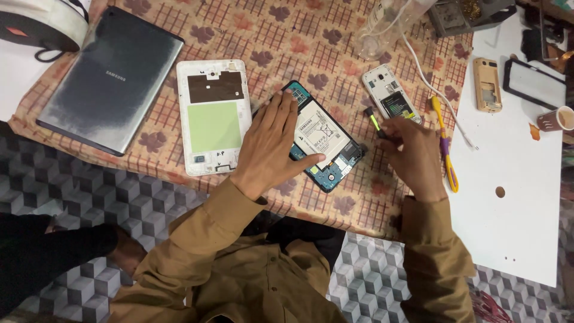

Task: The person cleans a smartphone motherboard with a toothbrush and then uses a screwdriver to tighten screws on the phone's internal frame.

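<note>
Head view: tablet [326, 143] lies opened, back cover [213, 116] off at nine o'clock, left hand [272, 146] flat on it, right grip [412, 157] closed around screwdriver [375, 122].

We've got a table under a leaf-print cloth [335, 54]. Our left hand [272, 146] rests on an opened tablet [326, 140], white back cover [213, 116] just left of it, grey tablet [110, 78] further left. Beyond our right hand [412, 155]: an open white phone [390, 93], a yellow-purple tool [445, 143], then a white board [514, 197].
</note>
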